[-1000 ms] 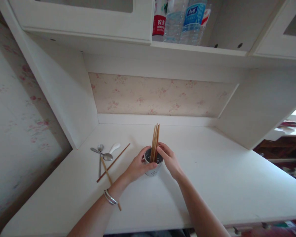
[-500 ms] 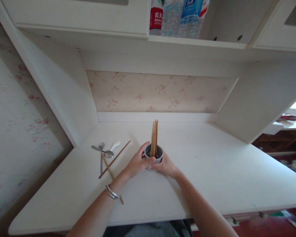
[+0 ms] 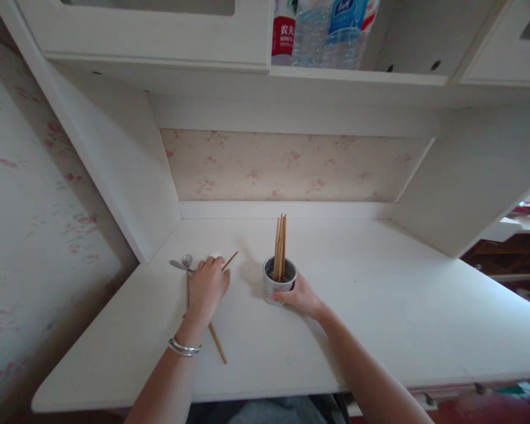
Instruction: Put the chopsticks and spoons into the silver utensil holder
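Observation:
My right hand (image 3: 302, 295) is wrapped round the side of a grey metal utensil holder (image 3: 274, 290), which stands upright on the white desk. Several wooden chopsticks (image 3: 280, 247) stand in it. To the left, my left hand (image 3: 209, 285) lies over a small group of utensils, its fingers bent down and their tips hidden. A dark chopstick (image 3: 231, 259) sticks out past those fingers, and a lighter chopstick (image 3: 218, 344) shows below the wrist. Beside the hand lie two metal spoons (image 3: 186, 259) (image 3: 177, 264), partly covered. A bit of a white spoon (image 3: 215, 255) shows behind the knuckles.
The white desk (image 3: 380, 318) is closed in by a left side panel (image 3: 128, 176) and a right side panel (image 3: 477, 171). Overhead, a shelf (image 3: 357, 75) holds several plastic bottles (image 3: 309, 35). Floral wallpaper (image 3: 291, 165) covers the back.
My left hand has let go of the holder and moved left onto the loose utensils. My right hand still grips the holder, which stays in about the same place. The view has shifted slightly.

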{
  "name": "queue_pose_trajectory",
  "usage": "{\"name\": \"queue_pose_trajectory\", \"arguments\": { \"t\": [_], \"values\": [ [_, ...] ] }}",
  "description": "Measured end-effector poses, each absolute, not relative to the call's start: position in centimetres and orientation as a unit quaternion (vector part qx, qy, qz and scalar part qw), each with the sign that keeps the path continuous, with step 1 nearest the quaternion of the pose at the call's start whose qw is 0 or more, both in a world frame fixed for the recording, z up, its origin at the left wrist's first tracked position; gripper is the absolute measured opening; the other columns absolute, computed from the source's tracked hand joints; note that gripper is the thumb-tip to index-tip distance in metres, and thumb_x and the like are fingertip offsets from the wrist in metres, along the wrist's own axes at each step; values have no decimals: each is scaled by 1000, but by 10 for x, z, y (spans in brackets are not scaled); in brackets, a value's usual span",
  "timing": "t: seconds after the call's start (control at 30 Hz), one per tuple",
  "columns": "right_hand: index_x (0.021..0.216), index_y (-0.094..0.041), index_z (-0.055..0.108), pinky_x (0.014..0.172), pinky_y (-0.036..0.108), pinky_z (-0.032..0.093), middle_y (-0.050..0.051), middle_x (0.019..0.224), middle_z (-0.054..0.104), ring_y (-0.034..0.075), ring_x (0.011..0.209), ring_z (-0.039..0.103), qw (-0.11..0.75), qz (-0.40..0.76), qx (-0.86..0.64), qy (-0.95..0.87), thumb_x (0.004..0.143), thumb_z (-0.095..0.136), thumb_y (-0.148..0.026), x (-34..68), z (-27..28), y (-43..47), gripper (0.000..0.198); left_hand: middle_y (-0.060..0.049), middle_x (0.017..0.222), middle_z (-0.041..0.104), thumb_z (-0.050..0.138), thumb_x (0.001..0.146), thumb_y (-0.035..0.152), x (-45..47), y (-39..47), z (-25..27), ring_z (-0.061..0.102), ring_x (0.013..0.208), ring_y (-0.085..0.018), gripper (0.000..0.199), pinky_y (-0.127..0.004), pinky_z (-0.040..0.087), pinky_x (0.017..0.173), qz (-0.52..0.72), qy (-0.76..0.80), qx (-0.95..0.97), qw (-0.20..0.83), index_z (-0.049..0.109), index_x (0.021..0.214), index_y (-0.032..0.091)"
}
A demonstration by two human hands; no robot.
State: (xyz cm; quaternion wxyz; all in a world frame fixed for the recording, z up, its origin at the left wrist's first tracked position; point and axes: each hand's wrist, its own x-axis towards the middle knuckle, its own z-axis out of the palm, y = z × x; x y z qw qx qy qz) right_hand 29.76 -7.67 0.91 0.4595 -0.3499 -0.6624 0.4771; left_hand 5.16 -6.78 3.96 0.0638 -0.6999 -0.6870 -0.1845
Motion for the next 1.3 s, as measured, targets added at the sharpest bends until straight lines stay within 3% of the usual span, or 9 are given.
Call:
{"name": "queue_pose_trajectory", "arguments": {
  "t": [0.2, 0.47, 0.73, 0.93, 1.1, 1.3],
  "values": [
    [118, -22, 53, 92, 46, 44, 8, 112, 63, 25, 102, 57, 462, 473, -352, -662, 56, 85, -31, 297, 11, -77, 71, -14, 95, 67, 43, 85, 27, 42, -67, 30, 61, 95, -29, 28, -37, 45, 78, -46, -716, -692, 72, 67, 91, 14],
    [119, -22, 52, 93, 46, 44, 7, 112, 63, 24, 102, 57, 460, 464, -350, -672, 58, 84, -30, 299, 8, -76, 70, -17, 95, 67, 36, 84, 11, 43, -63, 25, 63, 91, -29, 31, -34, 46, 69, -27, -705, -707, 45, 65, 92, 10],
    [120, -22, 52, 94, 46, 44, 8, 114, 63, 24, 103, 57, 460, 477, -345, -665, 59, 84, -30, 298, 7, -76, 70, -15, 96, 66, 33, 81, 4, 46, -60, 21, 63, 94, -25, 34, -33, 45, 78, -46, -680, -730, 50, 63, 93, 11],
    [120, -22, 52, 94, 44, 43, 7, 114, 62, 23, 104, 57, 462, 476, -338, -668, 60, 84, -30, 297, 8, -76, 68, -15, 103, 63, 40, 90, 28, 50, -59, 16, 61, 98, -27, 27, -36, 46, 80, -48, -682, -730, 6, 62, 96, 13],
    [120, -22, 52, 94, 45, 43, 8, 114, 62, 24, 104, 56, 460, 484, -333, -666, 59, 84, -30, 297, 10, -77, 69, -15, 98, 64, 36, 89, 14, 50, -57, 13, 63, 92, -24, 25, -33, 45, 78, -62, -680, -730, -33, 61, 93, 11],
    [121, -22, 51, 96, 45, 42, 8, 115, 61, 24, 105, 56, 458, 483, -343, -663, 59, 84, -30, 299, 7, -76, 70, -13, 103, 63, 35, 91, 20, 53, -47, 16, 59, 100, -22, 28, -32, 44, 86, -217, -660, -716, -70, 61, 102, 13]
  ]
}}
